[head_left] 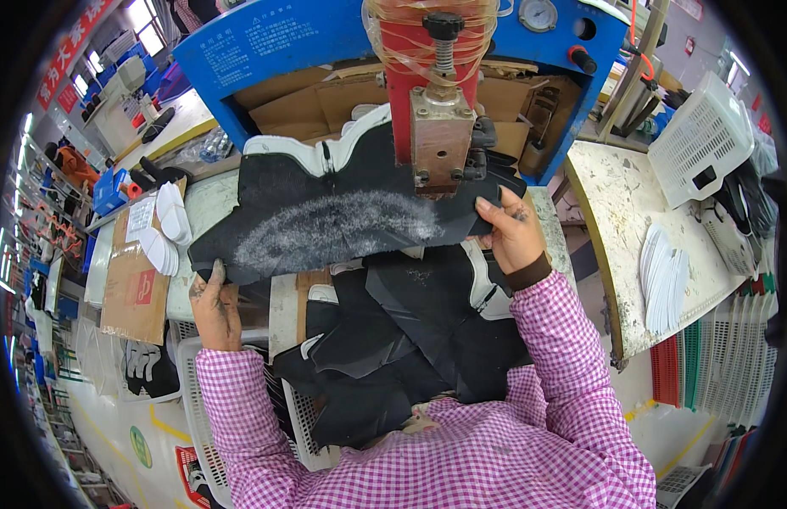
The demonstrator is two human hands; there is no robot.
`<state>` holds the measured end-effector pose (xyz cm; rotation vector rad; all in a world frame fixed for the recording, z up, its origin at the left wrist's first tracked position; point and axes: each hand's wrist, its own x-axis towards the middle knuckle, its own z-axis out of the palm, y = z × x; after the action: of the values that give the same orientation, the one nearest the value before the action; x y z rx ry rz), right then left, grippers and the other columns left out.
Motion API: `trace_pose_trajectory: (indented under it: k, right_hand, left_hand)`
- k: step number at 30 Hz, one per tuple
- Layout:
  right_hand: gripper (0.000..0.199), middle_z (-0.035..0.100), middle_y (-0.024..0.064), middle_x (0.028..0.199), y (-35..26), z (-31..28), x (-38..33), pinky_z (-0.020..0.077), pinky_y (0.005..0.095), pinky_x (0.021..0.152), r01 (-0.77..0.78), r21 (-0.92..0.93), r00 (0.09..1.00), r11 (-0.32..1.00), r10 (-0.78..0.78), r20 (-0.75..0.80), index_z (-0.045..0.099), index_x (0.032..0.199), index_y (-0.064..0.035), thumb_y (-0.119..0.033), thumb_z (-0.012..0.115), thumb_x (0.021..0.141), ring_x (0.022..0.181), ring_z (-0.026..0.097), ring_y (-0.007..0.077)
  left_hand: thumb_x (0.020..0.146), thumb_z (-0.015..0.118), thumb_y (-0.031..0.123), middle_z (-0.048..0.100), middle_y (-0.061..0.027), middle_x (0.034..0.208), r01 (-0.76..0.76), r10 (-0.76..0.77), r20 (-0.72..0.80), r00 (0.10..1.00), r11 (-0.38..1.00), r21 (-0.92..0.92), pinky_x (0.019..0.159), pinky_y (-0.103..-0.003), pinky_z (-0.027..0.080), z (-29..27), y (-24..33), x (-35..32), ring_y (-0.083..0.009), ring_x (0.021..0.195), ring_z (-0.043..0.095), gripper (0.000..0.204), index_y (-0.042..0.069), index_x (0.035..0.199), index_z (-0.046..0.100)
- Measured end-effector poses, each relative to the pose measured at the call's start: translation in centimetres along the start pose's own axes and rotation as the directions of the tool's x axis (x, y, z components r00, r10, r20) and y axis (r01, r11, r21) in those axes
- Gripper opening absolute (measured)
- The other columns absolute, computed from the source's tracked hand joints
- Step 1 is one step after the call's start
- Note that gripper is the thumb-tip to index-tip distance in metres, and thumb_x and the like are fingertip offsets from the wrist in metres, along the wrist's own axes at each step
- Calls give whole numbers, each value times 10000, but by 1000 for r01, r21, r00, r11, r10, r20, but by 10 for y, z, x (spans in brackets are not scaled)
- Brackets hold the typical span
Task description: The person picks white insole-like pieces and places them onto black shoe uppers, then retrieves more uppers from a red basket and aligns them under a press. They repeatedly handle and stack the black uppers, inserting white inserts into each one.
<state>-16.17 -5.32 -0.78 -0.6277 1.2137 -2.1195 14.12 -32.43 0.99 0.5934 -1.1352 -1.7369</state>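
Observation:
A wide black shoe upper (pixel 334 216) with a white-trimmed far edge and a whitish scuffed band is stretched between my two hands. My left hand (pixel 215 310) pinches its left corner, thumb on top. At its right end my right hand (pixel 514 229) grips the edge in the same way. The upper's right part lies under the metal head (pixel 442 140) of a red machine column (pixel 402 76); whether the head touches it I cannot tell. More black uppers (pixel 419 327) with white edging are heaped just in front of me, below the held one.
Behind the column stands a blue machine housing (pixel 275 42) with cardboard inside. On the left are a cardboard sheet (pixel 132 280) and white insole-shaped pieces (pixel 171 216). A worn side table (pixel 610 182) at right holds stacked white pieces (pixel 662 280) and a white basket (pixel 703 140).

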Motion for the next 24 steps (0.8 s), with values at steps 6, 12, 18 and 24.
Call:
trace_pose_trajectory:
  k: [6,12,18,24]
  right_hand:
    - [249,679,100,911,-42,-29,-42,506,206,557,95,-105,976,990,-114,-185,562,1096,33,-101,582,888,733,669,127]
    - [219,633,-10,781,-28,-29,-75,370,153,461,2,-250,988,968,-40,-147,598,1047,-19,-131,640,864,562,521,31]
    - [218,669,35,851,-17,-34,-55,391,162,448,52,-216,991,975,-78,-110,582,1070,0,-101,601,878,593,611,69]
    - [267,656,36,870,-61,-57,-86,406,156,497,134,-275,950,952,-202,-237,571,1092,12,-108,615,858,648,585,52]
  left_hand:
    - [854,617,-27,627,-67,1070,44,-25,189,982,994,-98,950,-278,430,37,-45,5,-148,1005,575,257,-10,1109,586]
    - [875,596,-13,625,-90,1095,87,-73,150,986,992,-91,933,-294,451,22,-38,1,-170,997,589,267,-18,1141,569]
    - [871,604,-11,629,-79,1048,87,-89,117,989,996,19,914,-282,461,13,-21,-13,-149,963,596,206,-2,1072,564]
    - [869,598,-24,623,-55,1071,147,-113,256,960,982,-120,913,-282,454,57,-57,-12,-146,991,587,190,14,1055,586]
